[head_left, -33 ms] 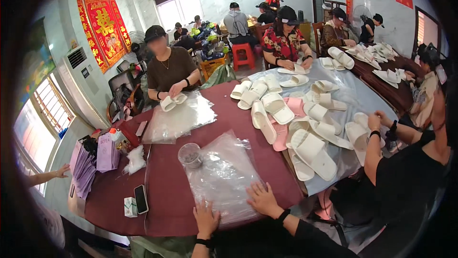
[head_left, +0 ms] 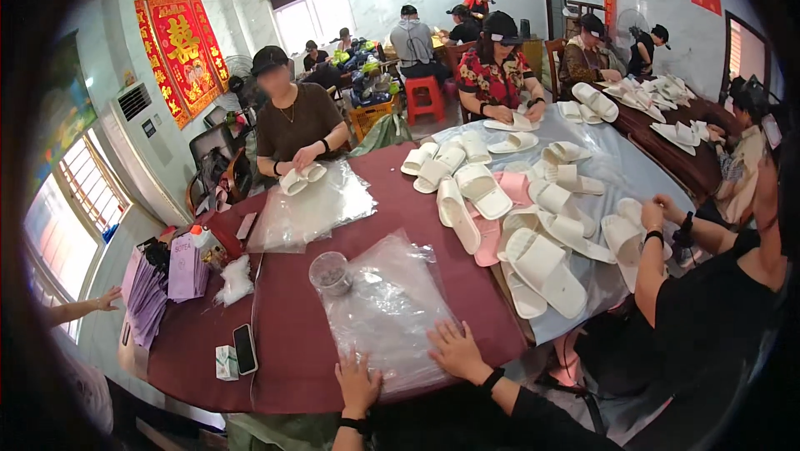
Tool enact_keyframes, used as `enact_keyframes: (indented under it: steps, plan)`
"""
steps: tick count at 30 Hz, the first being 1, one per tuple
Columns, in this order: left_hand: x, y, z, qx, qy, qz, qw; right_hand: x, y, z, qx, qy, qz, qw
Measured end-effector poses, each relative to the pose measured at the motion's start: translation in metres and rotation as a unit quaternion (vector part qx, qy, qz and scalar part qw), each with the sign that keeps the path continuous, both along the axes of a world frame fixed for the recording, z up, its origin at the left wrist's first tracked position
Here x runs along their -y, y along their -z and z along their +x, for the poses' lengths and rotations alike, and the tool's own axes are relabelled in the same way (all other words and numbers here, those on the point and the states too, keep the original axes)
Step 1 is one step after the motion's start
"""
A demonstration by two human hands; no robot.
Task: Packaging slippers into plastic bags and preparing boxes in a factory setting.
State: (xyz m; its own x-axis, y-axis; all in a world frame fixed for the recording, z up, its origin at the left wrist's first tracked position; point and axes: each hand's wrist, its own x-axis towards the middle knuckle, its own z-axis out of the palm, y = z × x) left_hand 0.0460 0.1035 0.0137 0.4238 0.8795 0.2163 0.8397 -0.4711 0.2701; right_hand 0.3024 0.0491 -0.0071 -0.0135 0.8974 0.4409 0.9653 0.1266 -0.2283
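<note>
A stack of clear plastic bags (head_left: 390,305) lies flat on the dark red tablecloth in front of me. My left hand (head_left: 358,385) rests at the stack's near left corner, fingers spread and holding nothing. On the near right edge of the same bags lies my right hand (head_left: 458,353), its fingers stretched out and nothing in them. A round clear tub (head_left: 331,273), with something small and dark inside, stands on the upper left of the stack. To the right, many white slippers (head_left: 547,272) and a few pink slippers (head_left: 485,234) are heaped.
Left of me lie a phone (head_left: 245,349), a small box (head_left: 226,363) and purple packages (head_left: 188,268). Across the table a person holds white slippers (head_left: 302,178) over more plastic bags (head_left: 325,207). At my right, a person's hands (head_left: 654,213) are beside the slippers.
</note>
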Motion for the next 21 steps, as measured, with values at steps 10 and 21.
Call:
enact_keyframes:
  steps: [10, 21]
  plan:
    - [-0.0036, 0.0025, -0.0013, 0.004, 0.005, 0.026, 1.0, 0.0009, 0.0006, -0.0014, -0.019, 0.022, 0.022, 0.999]
    - [-0.0053, 0.005, 0.0014, -0.009, 0.022, 0.031, 0.999, 0.0033, -0.005, -0.0002, -0.061, 0.023, -0.017, 0.998]
